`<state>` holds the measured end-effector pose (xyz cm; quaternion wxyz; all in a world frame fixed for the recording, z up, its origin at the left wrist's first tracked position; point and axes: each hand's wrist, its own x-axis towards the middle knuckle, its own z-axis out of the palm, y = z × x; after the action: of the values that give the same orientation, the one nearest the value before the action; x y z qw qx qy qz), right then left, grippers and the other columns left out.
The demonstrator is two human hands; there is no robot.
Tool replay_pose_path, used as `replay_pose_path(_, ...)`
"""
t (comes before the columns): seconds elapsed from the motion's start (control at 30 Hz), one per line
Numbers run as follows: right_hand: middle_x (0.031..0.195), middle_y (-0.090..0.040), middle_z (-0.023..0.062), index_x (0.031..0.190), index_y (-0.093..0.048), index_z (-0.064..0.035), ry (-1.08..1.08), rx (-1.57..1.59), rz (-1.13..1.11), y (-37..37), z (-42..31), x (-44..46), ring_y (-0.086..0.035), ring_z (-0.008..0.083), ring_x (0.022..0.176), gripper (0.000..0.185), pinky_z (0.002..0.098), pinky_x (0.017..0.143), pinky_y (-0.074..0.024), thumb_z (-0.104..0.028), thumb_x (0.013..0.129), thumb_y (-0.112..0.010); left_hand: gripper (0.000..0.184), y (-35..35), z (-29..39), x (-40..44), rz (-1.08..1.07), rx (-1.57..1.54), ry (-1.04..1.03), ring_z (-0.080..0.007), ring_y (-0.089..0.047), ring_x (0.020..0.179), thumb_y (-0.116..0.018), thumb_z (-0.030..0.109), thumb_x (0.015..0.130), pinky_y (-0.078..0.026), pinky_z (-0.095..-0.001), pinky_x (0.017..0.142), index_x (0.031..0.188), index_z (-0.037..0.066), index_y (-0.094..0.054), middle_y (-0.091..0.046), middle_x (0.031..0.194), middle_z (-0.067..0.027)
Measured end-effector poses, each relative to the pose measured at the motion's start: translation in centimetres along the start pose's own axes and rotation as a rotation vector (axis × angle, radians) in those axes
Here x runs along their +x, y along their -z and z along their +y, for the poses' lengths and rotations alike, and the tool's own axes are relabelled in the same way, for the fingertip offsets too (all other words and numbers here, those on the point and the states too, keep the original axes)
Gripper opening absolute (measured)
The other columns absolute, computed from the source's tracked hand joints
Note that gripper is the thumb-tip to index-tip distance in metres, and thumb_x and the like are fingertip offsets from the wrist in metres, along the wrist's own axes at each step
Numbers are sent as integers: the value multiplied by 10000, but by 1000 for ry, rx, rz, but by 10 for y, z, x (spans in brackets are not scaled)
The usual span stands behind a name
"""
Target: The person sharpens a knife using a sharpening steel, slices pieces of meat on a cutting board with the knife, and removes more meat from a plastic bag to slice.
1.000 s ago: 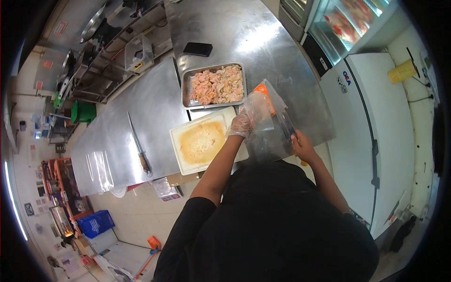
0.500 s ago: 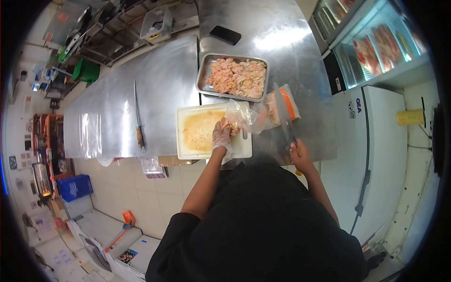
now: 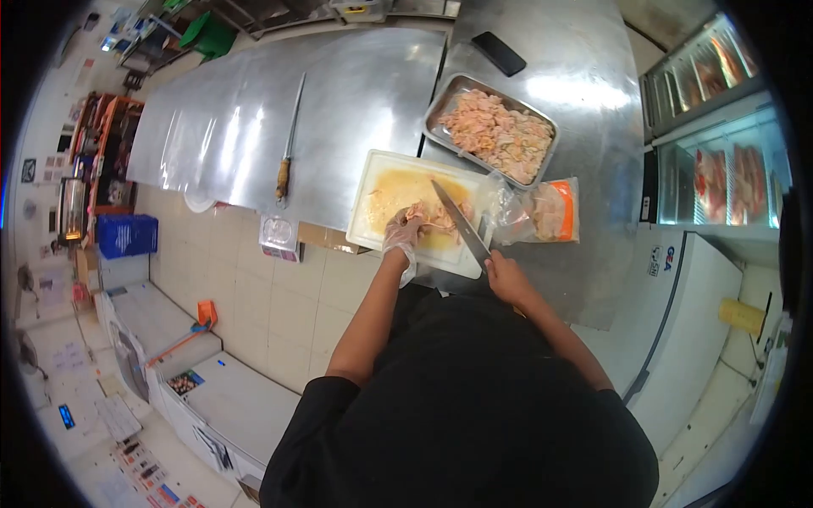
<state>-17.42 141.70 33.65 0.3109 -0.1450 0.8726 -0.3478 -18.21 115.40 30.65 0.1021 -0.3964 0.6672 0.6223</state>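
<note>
My left hand [image 3: 401,232], in a clear plastic glove, is closed on a piece of raw chicken [image 3: 439,219] on the white cutting board [image 3: 364,218]. Yellowish liquid covers part of the board. My bare right hand [image 3: 506,277] grips the handle of a large knife [image 3: 462,223]. Its blade lies across the right side of the board, beside the meat, with the tip pointing away from me. Behind the board stands a metal tray [image 3: 434,127] of cut raw chicken [image 3: 495,131]. A plastic bag of chicken with an orange band [image 3: 555,212] lies to the board's right.
A sharpening steel [image 3: 294,123] lies on the steel table [image 3: 356,85] to the left. A black phone [image 3: 499,53] rests beyond the tray. At the right are a white freezer [image 3: 673,313] and a lit glass display case [image 3: 720,173].
The knife has come left from beside the bag to over the board. My left hand has brought the chicken down from the bag's mouth to the board. The whole view has turned.
</note>
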Motion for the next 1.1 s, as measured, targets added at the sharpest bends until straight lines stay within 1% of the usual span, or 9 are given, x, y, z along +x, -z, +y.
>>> replay_pose_path(0.23, 777, -613, 298, 948, -481, 10, -47, -118, 91, -1, -7, 0, -595, 492, 767, 218, 576, 688, -455, -201, 974, -435, 213, 31, -7, 13, -19, -389, 15, -110, -603, 691, -660, 109, 858, -530, -244, 690, 1054, 62, -592, -643, 892, -47)
replay_pose_path(0.3, 773, -615, 297, 951, -480, 9, -30, -132, 108, 1, -11, -1, -598, 490, 757, 215, 575, 681, -459, -200, 974, -436, 321, 28, -2, 11, -209, -679, 46, -158, -632, 893, -655, 86, 831, -558, -288, 808, 1133, 64, -549, -614, 1039, -76)
replay_pose_path(0.4, 765, -617, 295, 959, -478, 7, -49, -135, 170, -5, -8, 1, -601, 487, 740, 208, 575, 668, -462, -196, 972, -438, 360, 14, 32, -10, -258, -550, -10, -174, -615, 994, -632, 99, 851, -548, -307, 846, 1192, 53, -524, -607, 1095, -90)
replay_pose_path(0.47, 761, -617, 295, 963, -477, 7, -86, -131, 215, -9, -9, 1, -601, 487, 733, 204, 576, 663, -462, -194, 970, -439, 299, 4, 7, 12, -192, -380, -81, -160, -635, 876, -611, 215, 874, -521, -276, 801, 1098, 19, -595, -654, 985, -89)
replay_pose_path(0.53, 750, -609, 302, 959, -474, 4, -82, -99, 282, -7, -13, 3, -594, 493, 737, 201, 580, 653, -454, -194, 969, -441, 344, 0, -9, 33, 46, 205, -133, -183, -635, 885, -648, 210, 826, -520, -292, 780, 1097, 4, -598, -660, 975, -113)
replay_pose_path(0.73, 742, -589, 318, 932, -469, 11, 31, -50, 39, -21, -35, -5, -575, 509, 759, 220, 588, 683, -433, -205, 969, -444, 482, 13, 19, 14, 45, 142, -95, -165, -633, 814, -740, 205, 770, -528, -277, 679, 1184, 23, -573, -659, 975, -101)
replay_pose_path(0.77, 739, -591, 315, 914, -475, 15, -7, -57, 22, -31, -34, -5, -575, 511, 760, 229, 587, 705, -434, -204, 971, -440, 485, 22, 28, 7, -70, 54, -36, -156, -628, 803, -755, 221, 764, -527, -281, 682, 1172, 20, -585, -661, 973, -99)
replay_pose_path(1.03, 736, -591, 313, 917, -475, 18, -225, -116, 278, -40, -41, -9, -573, 516, 739, 229, 591, 677, -439, -197, 976, -424, 339, 64, 8, 39, -173, -101, -68, -123, -620, 794, -693, 157, 854, -514, -256, 703, 1154, 24, -608, -653, 946, -48)
replay_pose_path(1.1, 736, -589, 315, 919, -474, 19, -249, -135, 299, -39, -49, -8, -573, 516, 733, 230, 591, 666, -436, -198, 977, -423, 315, 69, 16, 37, -263, -332, 32, -116, -620, 798, -642, 119, 889, -509, -242, 715, 1179, 8, -588, -651, 952, -41)
